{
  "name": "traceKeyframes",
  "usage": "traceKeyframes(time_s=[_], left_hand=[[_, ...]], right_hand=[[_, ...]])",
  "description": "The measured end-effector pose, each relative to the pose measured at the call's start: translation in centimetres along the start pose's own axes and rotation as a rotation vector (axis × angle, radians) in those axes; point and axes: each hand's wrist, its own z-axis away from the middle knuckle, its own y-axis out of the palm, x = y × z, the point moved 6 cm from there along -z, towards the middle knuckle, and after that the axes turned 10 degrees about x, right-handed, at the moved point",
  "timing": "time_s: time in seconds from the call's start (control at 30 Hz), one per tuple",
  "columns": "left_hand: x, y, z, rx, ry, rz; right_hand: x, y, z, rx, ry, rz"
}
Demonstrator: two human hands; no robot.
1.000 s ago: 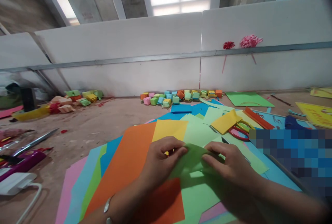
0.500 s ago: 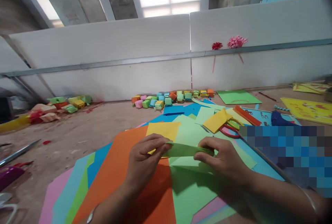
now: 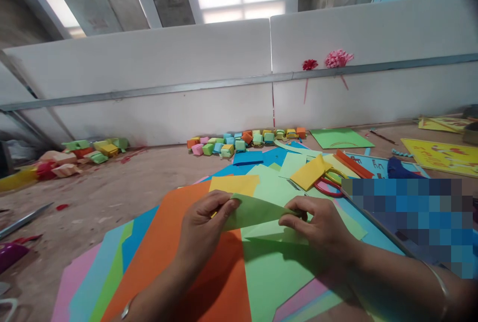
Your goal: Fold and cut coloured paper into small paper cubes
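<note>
Between my hands a strip of green paper (image 3: 257, 211) is stretched, its face now tilted toward me. My left hand (image 3: 205, 220) pinches its left end between thumb and fingers. The right end is gripped by my right hand (image 3: 317, 220), whose curled fingers hide that edge. Below lie an orange sheet (image 3: 194, 262) on the left and light green sheets (image 3: 276, 277) on the right. A yellow paper piece (image 3: 235, 183) lies just behind my left hand. Scissors with red and yellow handles (image 3: 330, 190) rest partly under a folded yellow piece (image 3: 309, 171).
Small coloured paper blocks (image 3: 239, 142) line the white partition (image 3: 160, 73). More paper pieces (image 3: 93, 152) are heaped at the left. A silver blade (image 3: 26, 220) and a purple object (image 3: 13, 256) lie at the left edge. A pixelated device (image 3: 411, 222) stands at the right.
The left end of the green paper strip has been raised and tilted, so more of its face shows. Both hands keep their hold. The view has shifted slightly.
</note>
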Motion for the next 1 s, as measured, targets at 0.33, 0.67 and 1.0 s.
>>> traceKeyframes(time_s=[0.33, 0.67, 1.0], left_hand=[[0.6, -0.2, -0.1, -0.037, -0.043, 0.024], [1.6, -0.2, -0.3, -0.054, -0.087, -0.001], [4.8, 1.5, -1.0, 0.08, -0.269, -0.197]], right_hand=[[-1.3, 0.8, -0.1, 0.077, 0.178, -0.289], [-2.5, 1.0, -0.3, 0.042, 0.274, -0.337], [-2.0, 1.1, -0.1, 0.063, 0.18, 0.111]])
